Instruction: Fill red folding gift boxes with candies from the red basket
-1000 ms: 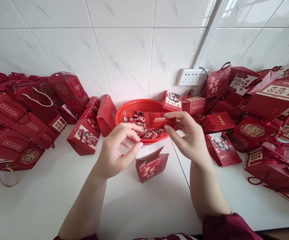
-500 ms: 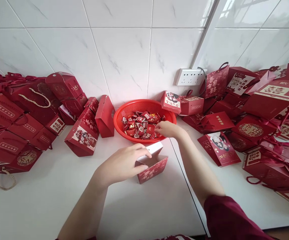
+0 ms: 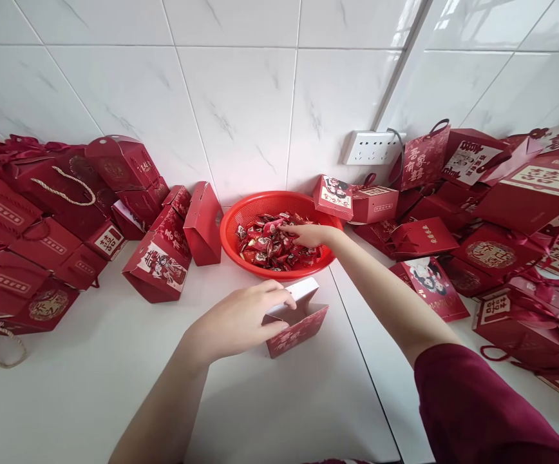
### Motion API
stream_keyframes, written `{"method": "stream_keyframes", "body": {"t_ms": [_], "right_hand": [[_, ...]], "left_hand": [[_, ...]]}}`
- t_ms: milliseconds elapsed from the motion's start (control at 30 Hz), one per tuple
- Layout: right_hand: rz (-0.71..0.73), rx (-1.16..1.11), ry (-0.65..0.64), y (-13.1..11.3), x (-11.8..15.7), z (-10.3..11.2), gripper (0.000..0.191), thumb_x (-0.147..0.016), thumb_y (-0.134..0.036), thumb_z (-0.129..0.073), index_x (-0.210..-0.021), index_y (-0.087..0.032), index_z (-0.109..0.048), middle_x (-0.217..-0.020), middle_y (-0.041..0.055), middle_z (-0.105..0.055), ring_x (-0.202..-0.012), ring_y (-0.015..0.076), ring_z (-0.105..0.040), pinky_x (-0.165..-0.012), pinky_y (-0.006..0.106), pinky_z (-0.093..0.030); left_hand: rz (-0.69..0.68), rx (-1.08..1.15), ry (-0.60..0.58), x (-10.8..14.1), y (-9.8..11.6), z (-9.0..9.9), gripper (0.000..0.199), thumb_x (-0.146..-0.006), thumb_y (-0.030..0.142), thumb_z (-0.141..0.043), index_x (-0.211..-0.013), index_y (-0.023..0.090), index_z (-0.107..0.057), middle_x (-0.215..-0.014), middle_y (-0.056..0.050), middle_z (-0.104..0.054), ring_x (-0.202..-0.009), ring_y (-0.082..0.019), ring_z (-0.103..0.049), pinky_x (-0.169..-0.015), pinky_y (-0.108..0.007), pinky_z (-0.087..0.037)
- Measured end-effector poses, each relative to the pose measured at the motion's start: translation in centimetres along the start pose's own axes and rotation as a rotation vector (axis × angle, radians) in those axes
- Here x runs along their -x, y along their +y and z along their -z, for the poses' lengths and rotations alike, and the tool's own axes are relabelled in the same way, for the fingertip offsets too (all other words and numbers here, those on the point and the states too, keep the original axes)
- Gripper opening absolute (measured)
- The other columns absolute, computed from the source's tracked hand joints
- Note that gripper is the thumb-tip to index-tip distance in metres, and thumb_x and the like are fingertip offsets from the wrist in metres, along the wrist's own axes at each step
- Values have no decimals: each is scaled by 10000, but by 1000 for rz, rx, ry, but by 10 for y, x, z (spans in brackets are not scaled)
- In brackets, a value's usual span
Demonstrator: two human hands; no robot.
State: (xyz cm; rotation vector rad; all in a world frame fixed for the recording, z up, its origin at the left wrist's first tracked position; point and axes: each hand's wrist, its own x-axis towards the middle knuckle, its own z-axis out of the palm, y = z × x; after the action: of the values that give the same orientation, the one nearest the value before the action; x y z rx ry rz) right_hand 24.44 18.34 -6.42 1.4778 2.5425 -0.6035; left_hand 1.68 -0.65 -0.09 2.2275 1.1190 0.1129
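My left hand [image 3: 245,317] grips a small red candy box [image 3: 301,334], its thumb on the front panel and its fingers over the left edge. The box stands on the white table with its top open and a white inner flap showing. Beyond it sits a red plastic basket [image 3: 241,263] with many red-wrapped candies [image 3: 265,248] in it. Over the basket's right side, my right hand [image 3: 308,235] reaches in with its index finger stretched out. Its fingertips touch the candies near the middle; the other fingers are partly hidden.
Several red gift boxes [image 3: 156,264] stand left of the basket, with a larger stack [image 3: 33,225] at the far left. More boxes [image 3: 487,251] are heaped on the right, one [image 3: 333,196] against the basket's rim. A power strip [image 3: 372,148] is mounted on the tiled wall [image 3: 241,116].
My right hand has moved left and farther into the basket, from its right side towards the middle, its index finger now stretched out. The left hand stays on the candy box.
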Motion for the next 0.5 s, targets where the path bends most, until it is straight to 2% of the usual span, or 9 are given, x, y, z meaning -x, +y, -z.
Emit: {"method": "stream_keyframes", "body": {"t_ms": [200, 300, 433, 500], "right_hand": [[-19, 49, -36, -5, -16, 1, 696, -851, -88, -507, -1526, -243, -439, -1532, 74, -476, -1351, 322, -522, -1095, 404, -447], [4, 82, -66, -14, -19, 2, 688, -816, -46, -530, -1476, -235, -506, -1454, 95, -565, -1265, 325, -598, -1014, 402, -507], [28, 139, -29, -39, -23, 5, 461, -839, -39, -529, -1276, -109, -656, -1249, 215, -681, -1117, 397, -667, -896, 466, -534], [93, 155, 36, -57, -25, 3, 375, -902, -76, -488, -1240, -83, -647, -1231, 246, -674, -1132, 402, -650, -907, 477, -507]], "left_hand": [[-2, -1, 5, -1, -1, 1, 264, -884, 284, -564, -1123, 331, -666, -1146, 43, -652, -933, -179, -639, -756, -273, -438], [-12, 6, 15, -1, -2, 1, 261, -880, 274, -572, -1114, 329, -673, -1134, 45, -659, -946, -178, -640, -762, -268, -442], [-25, 10, 27, -1, -2, -1, 245, -878, 270, -580, -1096, 326, -677, -1130, 40, -658, -922, -179, -643, -750, -272, -449], [-48, 11, 26, -1, -2, -1, 246, -883, 261, -574, -1097, 318, -680, -1125, 30, -657, -917, -182, -643, -747, -274, -452]]}}
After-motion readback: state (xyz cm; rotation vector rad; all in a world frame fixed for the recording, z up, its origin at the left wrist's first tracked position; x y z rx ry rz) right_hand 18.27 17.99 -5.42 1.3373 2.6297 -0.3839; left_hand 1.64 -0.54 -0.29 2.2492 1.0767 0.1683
